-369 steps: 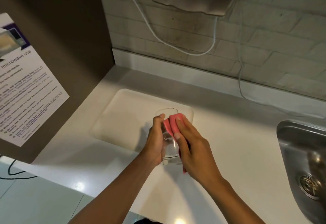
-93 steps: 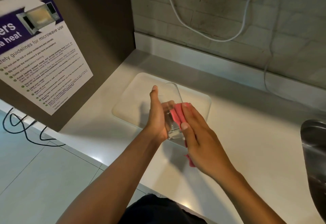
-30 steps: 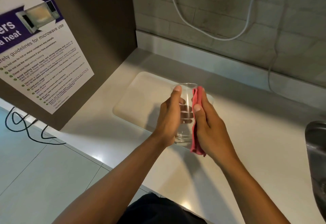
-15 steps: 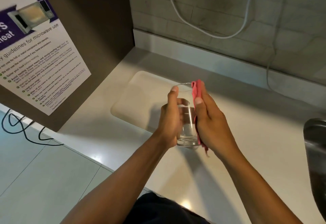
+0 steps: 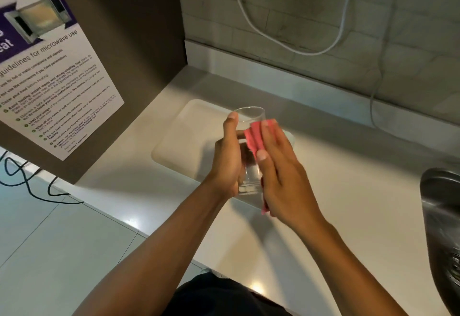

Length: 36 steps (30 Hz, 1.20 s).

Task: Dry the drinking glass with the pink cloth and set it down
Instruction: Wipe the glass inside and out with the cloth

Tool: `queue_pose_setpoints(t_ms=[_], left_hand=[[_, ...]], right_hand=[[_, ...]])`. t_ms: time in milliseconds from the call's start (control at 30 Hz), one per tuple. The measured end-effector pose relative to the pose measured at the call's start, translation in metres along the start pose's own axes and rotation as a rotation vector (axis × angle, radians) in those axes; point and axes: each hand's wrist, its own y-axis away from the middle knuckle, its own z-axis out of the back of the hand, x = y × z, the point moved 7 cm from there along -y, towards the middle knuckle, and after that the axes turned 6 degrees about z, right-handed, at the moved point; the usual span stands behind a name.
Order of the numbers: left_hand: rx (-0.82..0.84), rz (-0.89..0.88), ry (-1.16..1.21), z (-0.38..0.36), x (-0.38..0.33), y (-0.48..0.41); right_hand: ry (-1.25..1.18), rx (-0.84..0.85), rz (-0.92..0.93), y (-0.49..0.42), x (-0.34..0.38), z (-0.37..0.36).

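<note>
Clear drinking glass (image 5: 250, 141), upright at frame centre above the desk (image 5: 348, 191): left hand (image 5: 227, 164) grips it; right hand (image 5: 281, 179) fingers (image 5: 270, 141) press pink cloth (image 5: 256, 136) against its right wall.

To your left, the poster (image 5: 49, 67) on the brown cabinet side carries a microwave photograph and the heading "guidelines for microwave use"; its opening word is cropped. The bulleted lines beneath are too small to read.

Clear smooth glass (image 5: 249, 116), soft pink cloth (image 5: 254, 137), glossy pale countertop (image 5: 348, 203), brushed-metal sink (image 5: 440, 206), rough brick wall (image 5: 311, 29)
</note>
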Motion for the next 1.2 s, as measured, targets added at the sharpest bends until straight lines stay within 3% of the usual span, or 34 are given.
queue_pose_setpoints(t_ms=[100,233,300,400,533,633,833,1033,1200], left_hand=[[0.000,0.010,-0.029,0.005,0.003,-0.001],[0.072,0.097,-0.007,-0.008,0.024,0.008],[0.109,0.094,0.030,-0.010,0.023,0.007],[0.084,0.063,0.067,-0.002,0.014,0.000],[0.092,0.107,0.064,0.002,0.021,0.000],[0.141,0.155,0.108,-0.005,0.032,0.005],[0.069,0.078,0.068,0.008,0.016,0.001],[0.128,0.162,0.035,-0.003,0.027,0.010],[0.077,0.135,0.102,0.008,0.012,0.004]], right_hand=[[-0.019,0.046,-0.038,0.007,-0.007,-0.007],[-0.141,-0.043,-0.154,-0.010,-0.015,0.009],[-0.082,-0.072,-0.089,-0.011,-0.005,0.012],[-0.004,0.014,-0.008,0.003,0.002,-0.003],[-0.060,0.073,-0.064,0.007,-0.006,-0.007],[-0.136,0.021,-0.136,-0.005,-0.011,0.002],[-0.014,0.096,-0.002,0.017,-0.001,-0.015],[-0.193,0.032,-0.191,0.000,-0.019,0.002],[-0.058,0.063,-0.021,0.020,-0.004,-0.011]])
